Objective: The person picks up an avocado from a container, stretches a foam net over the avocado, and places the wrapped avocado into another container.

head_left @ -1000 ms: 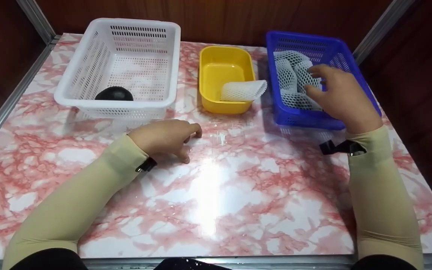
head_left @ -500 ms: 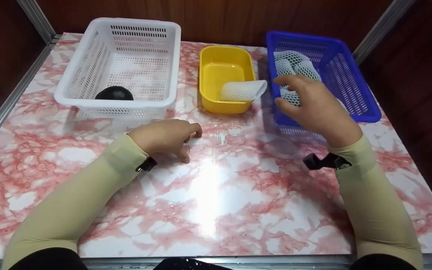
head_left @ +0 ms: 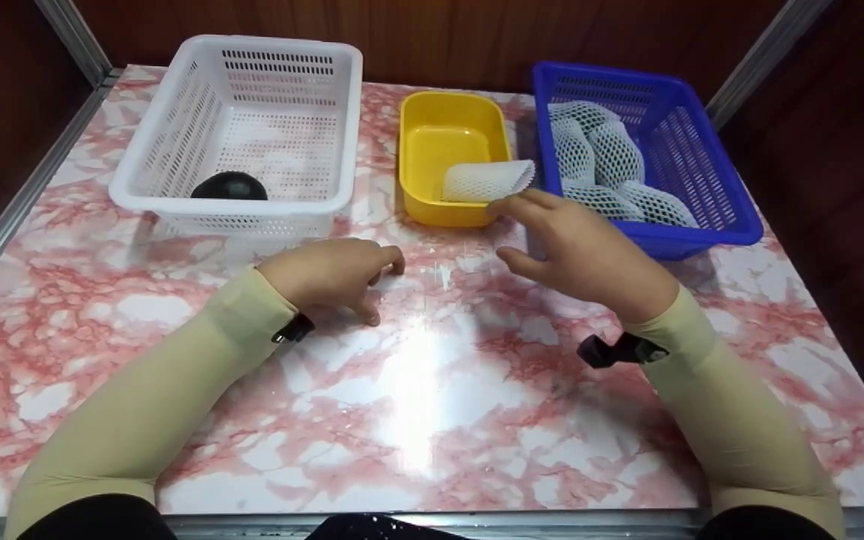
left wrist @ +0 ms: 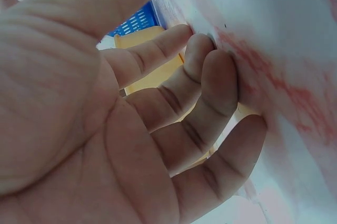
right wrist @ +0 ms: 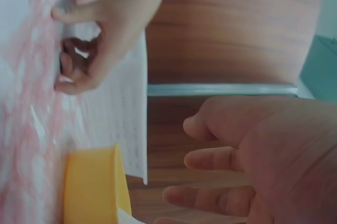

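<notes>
My right hand [head_left: 582, 251] hovers over the table between the blue basket and the yellow tub, fingers relaxed and apart, holding nothing. Its fingertips overlap the tub's front right corner in the head view. A white foam net sleeve [head_left: 484, 181] leans over the right rim of the yellow tub [head_left: 421, 206]. Inside the blue basket [head_left: 672, 241] lie several dark rounded things in white foam nets [head_left: 616, 154]. My left hand [head_left: 331, 277] rests with its fingertips on the table, loosely bent; the left wrist view shows its bare palm [left wrist: 79, 124].
A white slotted basket [head_left: 233, 206] stands at the back left, with one glossy black rounded thing [head_left: 229, 186] at its front. Wooden panels [head_left: 447, 45] close off the back and sides of the marbled table [head_left: 477, 420].
My right hand has moved left and toward me, from over the netted things to in front of the basket and tub. The left hand has stayed put.
</notes>
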{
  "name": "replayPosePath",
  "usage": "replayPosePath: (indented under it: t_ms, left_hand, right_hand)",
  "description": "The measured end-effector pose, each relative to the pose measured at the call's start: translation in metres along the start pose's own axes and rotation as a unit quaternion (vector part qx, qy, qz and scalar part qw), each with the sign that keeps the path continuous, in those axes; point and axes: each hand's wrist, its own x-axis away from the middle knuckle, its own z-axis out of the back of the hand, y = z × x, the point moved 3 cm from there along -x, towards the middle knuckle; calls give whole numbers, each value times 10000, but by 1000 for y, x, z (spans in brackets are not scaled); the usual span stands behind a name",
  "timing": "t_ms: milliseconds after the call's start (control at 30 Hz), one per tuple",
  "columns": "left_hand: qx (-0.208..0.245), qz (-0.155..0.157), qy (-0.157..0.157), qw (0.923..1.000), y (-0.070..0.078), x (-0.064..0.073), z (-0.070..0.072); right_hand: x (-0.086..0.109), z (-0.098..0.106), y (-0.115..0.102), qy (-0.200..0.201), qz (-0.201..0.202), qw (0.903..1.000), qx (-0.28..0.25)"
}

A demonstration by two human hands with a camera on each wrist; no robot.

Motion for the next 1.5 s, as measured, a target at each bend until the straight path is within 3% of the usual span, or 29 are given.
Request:
replayPosePath:
  t_ms: [167,700,1200,1500]
  left_hand:
    - [14,0,7,10000,0,0,1]
    - [-15,122,-47,9999,4,1,3]
    - [10,140,-36,9999,0,-1,0]
    - [-57,75,-8,10000,4,0,1]
  right_hand:
    - [-2,-12,-9,-139,304,9994,115]
    - [-4,-57,-25,-1300,986,9866,50]
    - [-4,-70,-26,-1689,1212,9780,147]
    - [-3,-74,-26,-1660,1255,9775,357]
